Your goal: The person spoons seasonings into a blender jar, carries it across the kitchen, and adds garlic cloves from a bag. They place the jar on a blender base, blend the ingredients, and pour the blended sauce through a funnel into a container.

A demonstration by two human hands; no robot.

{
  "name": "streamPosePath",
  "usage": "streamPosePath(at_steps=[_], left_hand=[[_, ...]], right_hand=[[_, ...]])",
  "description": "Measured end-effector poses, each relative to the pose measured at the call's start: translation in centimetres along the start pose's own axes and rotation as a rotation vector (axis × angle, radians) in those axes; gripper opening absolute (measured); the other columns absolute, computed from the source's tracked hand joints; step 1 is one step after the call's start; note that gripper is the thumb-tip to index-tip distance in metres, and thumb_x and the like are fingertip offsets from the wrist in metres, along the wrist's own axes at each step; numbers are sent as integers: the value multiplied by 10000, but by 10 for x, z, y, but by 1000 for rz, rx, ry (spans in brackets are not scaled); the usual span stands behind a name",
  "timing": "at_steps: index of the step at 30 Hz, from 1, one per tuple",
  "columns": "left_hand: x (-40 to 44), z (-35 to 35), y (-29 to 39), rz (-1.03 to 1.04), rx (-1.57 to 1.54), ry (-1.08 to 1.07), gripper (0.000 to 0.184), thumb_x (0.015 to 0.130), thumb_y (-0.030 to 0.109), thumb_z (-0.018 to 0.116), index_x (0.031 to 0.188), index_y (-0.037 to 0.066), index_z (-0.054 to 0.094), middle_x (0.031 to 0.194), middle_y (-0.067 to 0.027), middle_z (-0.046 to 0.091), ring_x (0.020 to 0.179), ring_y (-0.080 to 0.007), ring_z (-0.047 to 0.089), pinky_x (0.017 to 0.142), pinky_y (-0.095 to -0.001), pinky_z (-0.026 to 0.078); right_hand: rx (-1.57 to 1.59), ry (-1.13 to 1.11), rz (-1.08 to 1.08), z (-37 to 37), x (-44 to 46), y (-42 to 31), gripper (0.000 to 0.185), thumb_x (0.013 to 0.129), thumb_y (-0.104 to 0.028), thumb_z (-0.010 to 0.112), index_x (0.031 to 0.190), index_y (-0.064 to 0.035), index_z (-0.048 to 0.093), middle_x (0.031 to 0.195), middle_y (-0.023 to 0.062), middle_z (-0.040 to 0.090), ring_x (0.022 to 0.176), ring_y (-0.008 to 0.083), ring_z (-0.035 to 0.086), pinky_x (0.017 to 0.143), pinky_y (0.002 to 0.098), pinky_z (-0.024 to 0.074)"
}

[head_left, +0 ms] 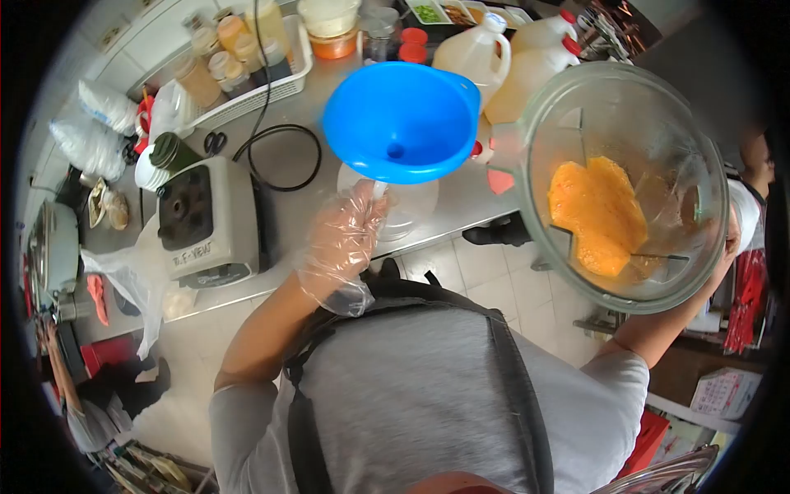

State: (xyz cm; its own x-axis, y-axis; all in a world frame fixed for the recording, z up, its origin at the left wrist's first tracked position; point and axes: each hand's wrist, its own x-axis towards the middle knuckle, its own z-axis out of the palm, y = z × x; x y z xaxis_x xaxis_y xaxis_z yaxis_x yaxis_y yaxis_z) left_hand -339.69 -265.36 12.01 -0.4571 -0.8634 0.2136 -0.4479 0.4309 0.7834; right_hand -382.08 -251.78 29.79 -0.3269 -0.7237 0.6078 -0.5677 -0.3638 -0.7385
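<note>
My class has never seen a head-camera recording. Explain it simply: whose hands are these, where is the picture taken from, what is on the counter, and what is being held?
There is no machine arm here, just a person's own hands. The single picture comes from a camera on their head, looking down, so their grey shirt fills the bottom.

The left hand, in a clear plastic glove, is closed just below a blue funnel, over a clear container; exactly what its grip closes on is unclear. The right hand, partly hidden, holds a large see-through blender jar with orange mixture inside.

On the metal counter are a blender base, scissors, a white basket of bottles and large jugs.
</note>
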Motion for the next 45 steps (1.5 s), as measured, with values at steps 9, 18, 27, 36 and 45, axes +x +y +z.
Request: streamPosePath(at_steps=[9,18,27,36,45], left_hand=[[-8,-68,8,46,-103,103,469,820,145,685,1251,78,514,947,-140,624,815,-263,587,681,-353,467],[7,-102,49,390,-49,169,454,721,129,764,1155,108,633,1297,-90,467,1198,-268,480,928,-388,462],[11,-92,52,380,-77,224,274,692,127,779,954,108,701,1254,-88,465,1173,-281,495,919,-380,488],[7,-88,50,373,-73,244,269,677,124,786,931,105,701,1218,-86,476,1149,-275,509,902,-375,506],[6,-86,48,376,-84,273,290,661,107,784,938,100,702,1215,-96,488,1134,-273,520,887,-370,503]], right_hand=[[19,-33,-46,25,25,-16,397,855,-143,667,1177,71,580,1085,96,632,949,144,601,842,254,468],[-196,-226,-109,43,41,-46,671,784,-365,756,1224,87,527,1107,111,624,964,152,598,885,284,463],[-340,-270,-191,62,56,-59,750,696,-397,820,1212,67,537,1162,132,614,1024,164,589,935,301,437],[-450,-420,-266,66,87,-60,796,666,-401,836,1230,68,528,1090,99,629,978,155,589,922,293,434],[-430,-448,-257,66,106,-53,792,666,-395,833,1237,62,529,1096,95,628,972,157,593,916,287,439]])
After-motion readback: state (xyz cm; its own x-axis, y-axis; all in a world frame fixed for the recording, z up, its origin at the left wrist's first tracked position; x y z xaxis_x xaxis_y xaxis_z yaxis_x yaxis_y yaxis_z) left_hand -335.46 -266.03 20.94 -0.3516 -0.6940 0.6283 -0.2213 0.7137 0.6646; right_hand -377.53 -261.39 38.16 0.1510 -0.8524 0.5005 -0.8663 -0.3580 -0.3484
